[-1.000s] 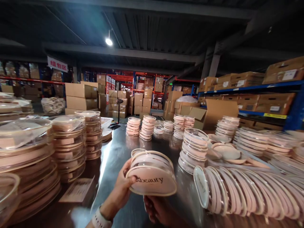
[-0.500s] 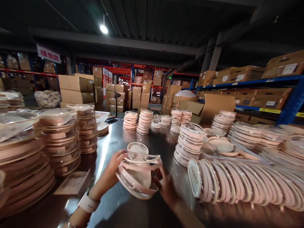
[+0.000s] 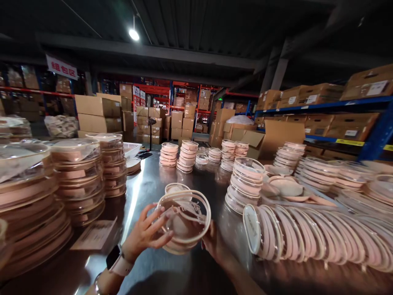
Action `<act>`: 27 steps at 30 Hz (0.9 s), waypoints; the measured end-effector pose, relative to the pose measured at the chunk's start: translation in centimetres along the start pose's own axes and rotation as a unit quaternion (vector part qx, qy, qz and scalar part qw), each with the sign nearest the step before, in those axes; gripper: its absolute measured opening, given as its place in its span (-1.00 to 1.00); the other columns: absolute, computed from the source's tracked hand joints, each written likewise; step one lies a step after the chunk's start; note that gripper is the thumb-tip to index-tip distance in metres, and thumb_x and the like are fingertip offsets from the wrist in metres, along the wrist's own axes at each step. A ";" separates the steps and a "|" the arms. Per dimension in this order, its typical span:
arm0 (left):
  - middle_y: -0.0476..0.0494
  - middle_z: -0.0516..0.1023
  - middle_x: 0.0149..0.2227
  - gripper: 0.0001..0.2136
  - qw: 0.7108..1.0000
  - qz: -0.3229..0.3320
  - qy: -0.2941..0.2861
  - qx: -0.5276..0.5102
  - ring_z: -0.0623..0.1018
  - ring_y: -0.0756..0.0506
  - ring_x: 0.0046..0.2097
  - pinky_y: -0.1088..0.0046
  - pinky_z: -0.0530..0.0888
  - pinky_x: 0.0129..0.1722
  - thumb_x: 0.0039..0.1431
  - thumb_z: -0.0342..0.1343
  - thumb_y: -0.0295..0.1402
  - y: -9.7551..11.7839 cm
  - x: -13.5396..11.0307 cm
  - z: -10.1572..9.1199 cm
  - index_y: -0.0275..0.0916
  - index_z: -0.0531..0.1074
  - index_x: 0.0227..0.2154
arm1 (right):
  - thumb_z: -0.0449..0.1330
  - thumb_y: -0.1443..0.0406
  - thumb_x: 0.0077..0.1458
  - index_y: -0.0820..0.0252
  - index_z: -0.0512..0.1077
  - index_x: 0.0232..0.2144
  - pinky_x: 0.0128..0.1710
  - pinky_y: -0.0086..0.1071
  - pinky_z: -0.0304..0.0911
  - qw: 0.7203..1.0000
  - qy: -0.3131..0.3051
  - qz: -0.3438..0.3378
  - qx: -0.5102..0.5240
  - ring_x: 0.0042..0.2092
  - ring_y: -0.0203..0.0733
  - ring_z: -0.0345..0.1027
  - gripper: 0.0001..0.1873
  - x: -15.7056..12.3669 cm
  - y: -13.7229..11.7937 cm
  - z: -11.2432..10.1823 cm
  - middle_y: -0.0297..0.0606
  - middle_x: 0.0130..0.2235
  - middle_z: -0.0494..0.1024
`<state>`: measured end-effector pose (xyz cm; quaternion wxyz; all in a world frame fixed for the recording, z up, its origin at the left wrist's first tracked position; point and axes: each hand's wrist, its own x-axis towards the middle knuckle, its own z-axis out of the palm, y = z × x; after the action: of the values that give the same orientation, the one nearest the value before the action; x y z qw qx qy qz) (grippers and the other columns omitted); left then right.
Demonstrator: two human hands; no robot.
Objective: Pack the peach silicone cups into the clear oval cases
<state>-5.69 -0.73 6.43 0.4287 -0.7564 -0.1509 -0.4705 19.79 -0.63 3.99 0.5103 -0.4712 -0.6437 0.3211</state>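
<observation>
The clear and pink bag (image 3: pixel 184 223) is sitting between your two hands, over the shiny bench (image 3: pixel 172 272). Your right hand (image 3: pixel 213 241) is grasping the bag's right edge, and part of that hand is hiding behind it. Your left hand (image 3: pixel 145 232) is touching the bag's left side, its grip loose and its fingers spread wide. A second bag (image 3: pixel 176 187) is resting just behind the bag. Left of the bag, a paper (image 3: pixel 95 234) is lying near tall stacks (image 3: pixel 78 180). Right of the bag, a long row (image 3: pixel 302 235) is leaning.
</observation>
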 end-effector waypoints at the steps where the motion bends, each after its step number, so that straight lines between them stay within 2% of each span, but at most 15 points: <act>1: -0.07 0.57 -0.15 -0.68 1.000 0.007 -0.013 0.011 0.52 -0.19 0.03 0.05 0.38 0.09 0.09 0.19 -0.63 0.0 0.0 0.0 -0.08 0.36 -0.20 | 0.08 -0.18 0.08 0.08 0.42 -0.49 -0.71 -0.41 0.05 0.998 -0.008 0.050 0.049 -0.69 -0.32 -0.02 -0.50 0.3 -0.1 0.0 -0.42 -0.67 0.25; 4: -0.04 0.63 -0.20 -0.69 0.997 -0.002 -0.055 0.059 0.56 -0.15 -0.01 0.17 0.31 0.06 0.14 0.14 -0.65 -0.5 -0.8 0.1 -0.07 0.38 -0.18 | 0.06 -0.19 -0.02 0.10 0.32 -0.57 -0.73 -0.48 -0.03 0.978 -0.002 0.146 0.152 -0.70 -0.40 -0.09 -0.49 1.2 -0.3 -0.2 -0.50 -0.69 0.16; 7: -0.06 0.66 -0.17 -0.68 0.993 -0.016 -0.085 0.077 0.58 -0.13 -0.01 0.23 0.27 0.02 0.20 0.06 -0.66 -1.9 -2.2 0.0 -0.06 0.38 -0.14 | 0.23 -0.07 -0.16 0.12 0.28 -0.66 -0.76 -0.50 -0.07 0.969 0.015 0.171 0.180 -0.72 -0.38 -0.01 -0.57 2.0 0.0 -0.7 -0.49 -0.73 0.18; 10: -0.14 0.66 -0.13 -0.67 0.989 -0.044 -0.097 0.103 0.59 -0.16 -0.02 0.24 0.28 -0.02 0.22 0.02 -0.66 -3.7 -3.8 -0.4 -0.06 0.40 -0.12 | 0.30 -0.02 -0.16 0.14 0.29 -0.70 -0.74 -0.46 -0.01 0.965 0.059 0.162 0.197 -0.70 -0.33 0.10 -0.57 2.8 0.6 -1.8 -0.41 -0.74 0.26; 13: -0.29 0.62 -0.08 -0.65 0.967 -0.138 -0.131 0.167 0.56 -0.26 0.00 0.19 0.30 -0.06 0.19 0.01 -0.64 -5.3 -5.3 -0.8 -0.13 0.44 -0.05 | 0.32 -0.06 -0.14 0.14 0.37 -0.59 -0.65 -0.41 0.18 0.960 0.101 0.128 0.228 -0.59 -0.23 0.28 -0.58 3.8 0.9 -3.2 -0.32 -0.62 0.43; 15: -0.36 0.59 -0.03 -0.61 0.943 -0.216 -0.177 0.180 0.53 -0.32 0.04 0.13 0.32 -0.04 0.15 -0.01 -0.64 -6.0 -6.1 -0.7 -0.19 0.46 -0.01 | 0.35 -0.06 -0.17 0.13 0.39 -0.54 -0.58 -0.38 0.25 0.956 0.109 0.110 0.249 -0.54 -0.20 0.32 -0.58 4.2 1.0 -3.8 -0.32 -0.56 0.47; 17: -0.36 0.57 0.01 -0.54 0.919 -0.273 -0.242 0.148 0.50 -0.33 0.08 0.08 0.32 0.01 0.13 -0.04 -0.65 -6.1 -6.8 -0.2 -0.19 0.47 0.04 | 0.36 -0.07 -0.21 0.10 0.35 -0.56 -0.57 -0.37 0.25 0.953 0.103 0.100 0.265 -0.55 -0.22 0.28 -0.57 4.2 1.0 -3.9 -0.37 -0.59 0.41; 21: -0.35 0.53 0.08 -0.48 0.871 -0.334 -0.355 0.063 0.46 -0.32 0.13 -0.04 0.28 0.13 0.11 -0.03 -0.63 -5.5 -7.8 1.1 -0.19 0.42 0.13 | 0.34 -0.13 -0.26 0.05 0.11 -0.72 -0.60 -0.37 0.17 0.954 0.070 0.081 0.279 -0.61 -0.27 0.15 -0.42 3.6 1.0 -3.1 -0.50 -0.73 0.07; 23: -0.38 0.49 0.11 -0.50 0.849 -0.362 -0.385 0.033 0.42 -0.37 0.17 -0.18 0.21 0.18 0.06 0.10 -0.53 -5.1 -8.1 1.7 -0.21 0.41 0.12 | 0.26 -0.17 -0.19 0.04 0.02 -0.75 -0.60 -0.37 0.14 0.957 0.053 0.074 0.274 -0.62 -0.29 0.09 -0.38 3.4 1.0 -2.7 -0.52 -0.74 -0.03; 25: -0.40 0.46 0.15 -0.50 0.829 -0.389 -0.402 -0.004 0.36 -0.45 0.21 -0.35 0.07 0.22 -0.04 0.25 -0.40 -4.4 -7.9 2.2 -0.18 0.45 0.05 | 0.21 -0.16 -0.12 0.04 0.01 -0.77 -0.60 -0.38 0.09 0.962 0.042 0.071 0.259 -0.64 -0.30 0.06 -0.39 3.3 1.1 -2.4 -0.52 -0.75 -0.06; 27: -0.40 0.43 0.18 -0.50 0.822 -0.410 -0.389 -0.073 0.31 -0.49 0.26 -0.42 -0.03 0.24 -0.04 0.30 -0.28 -3.2 -7.2 2.8 -0.15 0.46 0.03 | 0.22 -0.12 -0.11 0.05 0.03 -0.80 -0.60 -0.40 0.03 0.968 0.038 0.066 0.238 -0.65 -0.32 0.05 -0.40 3.2 1.0 -2.0 -0.51 -0.77 -0.04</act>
<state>-9.76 4.65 1.50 0.0459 -0.7740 -0.5667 -0.2787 21.90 2.61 4.79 0.6096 -0.3898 -0.4961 0.4799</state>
